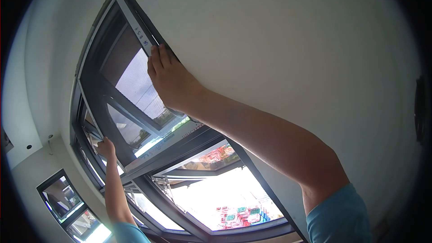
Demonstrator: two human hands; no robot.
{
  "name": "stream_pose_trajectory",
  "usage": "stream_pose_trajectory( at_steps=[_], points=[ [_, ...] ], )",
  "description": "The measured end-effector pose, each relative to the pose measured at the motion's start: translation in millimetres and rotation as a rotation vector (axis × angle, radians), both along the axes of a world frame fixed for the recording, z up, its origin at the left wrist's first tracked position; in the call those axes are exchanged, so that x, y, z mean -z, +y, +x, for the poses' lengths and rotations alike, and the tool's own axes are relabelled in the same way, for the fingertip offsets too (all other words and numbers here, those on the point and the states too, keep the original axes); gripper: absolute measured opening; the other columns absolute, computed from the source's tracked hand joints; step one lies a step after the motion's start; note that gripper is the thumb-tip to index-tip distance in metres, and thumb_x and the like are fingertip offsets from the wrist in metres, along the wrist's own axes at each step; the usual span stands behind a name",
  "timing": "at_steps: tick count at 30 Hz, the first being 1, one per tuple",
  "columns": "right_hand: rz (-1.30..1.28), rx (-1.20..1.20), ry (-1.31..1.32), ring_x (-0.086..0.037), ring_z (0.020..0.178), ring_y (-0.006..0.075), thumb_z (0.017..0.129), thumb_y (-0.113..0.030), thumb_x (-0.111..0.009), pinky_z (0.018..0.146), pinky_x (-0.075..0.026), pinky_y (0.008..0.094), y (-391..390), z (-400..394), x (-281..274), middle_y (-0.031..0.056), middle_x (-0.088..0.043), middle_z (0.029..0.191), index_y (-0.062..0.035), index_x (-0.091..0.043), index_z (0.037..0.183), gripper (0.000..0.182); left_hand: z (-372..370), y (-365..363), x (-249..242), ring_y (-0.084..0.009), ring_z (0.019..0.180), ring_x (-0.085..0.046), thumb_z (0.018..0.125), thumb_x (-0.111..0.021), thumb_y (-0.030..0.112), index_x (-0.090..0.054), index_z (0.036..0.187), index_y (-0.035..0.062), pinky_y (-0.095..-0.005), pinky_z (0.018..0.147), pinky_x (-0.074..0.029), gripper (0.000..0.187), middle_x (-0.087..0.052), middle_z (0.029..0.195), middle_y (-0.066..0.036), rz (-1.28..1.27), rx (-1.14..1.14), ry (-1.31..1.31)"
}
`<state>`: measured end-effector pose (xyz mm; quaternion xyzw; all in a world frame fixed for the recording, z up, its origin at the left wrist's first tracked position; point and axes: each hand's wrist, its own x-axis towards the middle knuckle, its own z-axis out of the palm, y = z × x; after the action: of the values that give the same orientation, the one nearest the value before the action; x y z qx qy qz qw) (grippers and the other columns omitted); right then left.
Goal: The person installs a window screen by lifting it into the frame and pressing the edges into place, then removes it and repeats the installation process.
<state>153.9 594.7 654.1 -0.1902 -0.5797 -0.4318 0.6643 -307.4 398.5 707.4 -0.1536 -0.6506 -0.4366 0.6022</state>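
Observation:
My right hand (171, 78) lies with its fingers extended along the right side of a screen panel (131, 22) in the dark window frame (171, 153). Handwritten marks show on the panel's light edge above my fingertips. Lower left, my left hand (106, 148) is closed at the frame's left part, its fingers curled near a narrow opening; what they grip is too small to make out. Mesh covers the panel's opening, and sky shows through it.
Below the panel are open window sashes (216, 193), with colourful stacked items outside. A smaller window (72, 202) is set in the wall at lower left. The pale wall (292, 54) fills the right side.

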Motion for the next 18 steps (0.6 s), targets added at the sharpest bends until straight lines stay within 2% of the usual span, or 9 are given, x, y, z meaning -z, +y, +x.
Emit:
stream_pose_trajectory(
  at_steps=[2,3,4,5,6,7,11,14,18],
  points=[
    [-0.004,0.013,0.003,-0.038,0.129,0.0419,0.085,-0.017,-0.049,0.109,-0.03,0.0455,0,-1,-1,0.0318,-0.037,0.137,0.0131,-0.04,0.13,0.054,11,10,-17,-0.0387,0.11,-0.052,0.091,-0.045,0.043,-0.056,0.114,-0.0046,-0.0476,0.094,-0.041,0.054,-0.056,0.117,-0.023,-0.082,-0.218,0.264],
    [-0.006,0.024,0.001,-0.038,0.129,0.042,0.086,-0.017,-0.048,0.109,-0.029,0.0456,1,-2,0,0.0317,-0.036,0.137,0.013,-0.04,0.13,0.054,29,13,-43,-0.0354,0.116,-0.048,0.093,-0.044,0.042,-0.054,0.121,0.0013,-0.047,0.099,-0.035,0.05,-0.055,0.12,-0.019,-0.17,-0.203,0.521],
    [-0.01,0.019,0.001,-0.038,0.129,0.0419,0.086,-0.017,-0.047,0.109,-0.029,0.0456,0,-2,0,0.0317,-0.036,0.137,0.013,-0.039,0.13,0.054,61,23,-69,-0.0348,0.113,-0.05,0.094,-0.045,0.038,-0.054,0.121,0.0008,-0.0448,0.098,-0.038,0.047,-0.056,0.12,-0.019,-0.267,-0.199,0.681],
    [-0.012,0.014,0.003,-0.037,0.129,0.0419,0.086,-0.017,-0.046,0.109,-0.029,0.0455,-1,-1,1,0.0317,-0.036,0.138,0.0129,-0.039,0.13,0.054,144,40,-79,-0.0334,0.114,-0.051,0.094,-0.044,0.038,-0.052,0.124,0.0014,-0.0425,0.097,-0.039,0.048,-0.056,0.121,-0.018,-0.29,0.271,0.611],
    [-0.016,0.01,0.008,-0.037,0.129,0.0419,0.086,-0.017,-0.046,0.109,-0.029,0.0455,-1,-1,1,0.0316,-0.036,0.138,0.0129,-0.039,0.13,0.053,181,54,-104,-0.0324,0.114,-0.051,0.095,-0.042,0.04,-0.05,0.127,0.0032,-0.041,0.098,-0.039,0.05,-0.055,0.122,-0.018,-0.375,0.378,0.709],
    [-0.008,0.0,0.008,-0.038,0.129,0.0418,0.087,-0.017,-0.045,0.109,-0.029,0.0455,-1,-1,0,0.0316,-0.037,0.137,0.0129,-0.04,0.13,0.053,239,63,-114,-0.0312,0.118,-0.05,0.096,-0.04,0.042,-0.049,0.13,0.0052,-0.0407,0.1,-0.038,0.051,-0.054,0.124,-0.016,-0.467,0.257,0.809],
    [0.013,-0.039,0.03,-0.038,0.128,0.0416,0.087,-0.017,-0.044,0.109,-0.028,0.046,2,-3,-1,0.0315,-0.039,0.136,0.0128,-0.041,0.129,0.052,372,117,-155,-0.0319,0.12,-0.049,0.095,-0.038,0.033,-0.048,0.13,0.0061,-0.0445,0.1,-0.038,0.045,-0.049,0.132,-0.017,-0.354,0.247,1.011],
    [0.003,-0.086,0.07,-0.039,0.128,0.041,0.086,-0.017,-0.044,0.109,-0.028,0.0468,3,-8,-1,0.0312,-0.039,0.136,0.013,-0.042,0.128,0.052,405,142,-136,-0.0334,0.118,-0.05,0.094,-0.039,0.029,-0.051,0.126,0.0039,-0.0441,0.098,-0.039,0.042,-0.049,0.131,-0.018,-0.555,0.078,0.818],
    [0.001,-0.077,0.047,-0.039,0.128,0.0407,0.085,-0.018,-0.044,0.109,-0.027,0.0475,1,-4,2,0.0308,-0.04,0.136,0.013,-0.042,0.128,0.053,406,148,-140,-0.0342,0.115,-0.052,0.093,-0.04,0.029,-0.054,0.121,0.0034,-0.0439,0.097,-0.04,0.041,-0.051,0.13,-0.016,-0.466,0.25,0.777]
  ],
)
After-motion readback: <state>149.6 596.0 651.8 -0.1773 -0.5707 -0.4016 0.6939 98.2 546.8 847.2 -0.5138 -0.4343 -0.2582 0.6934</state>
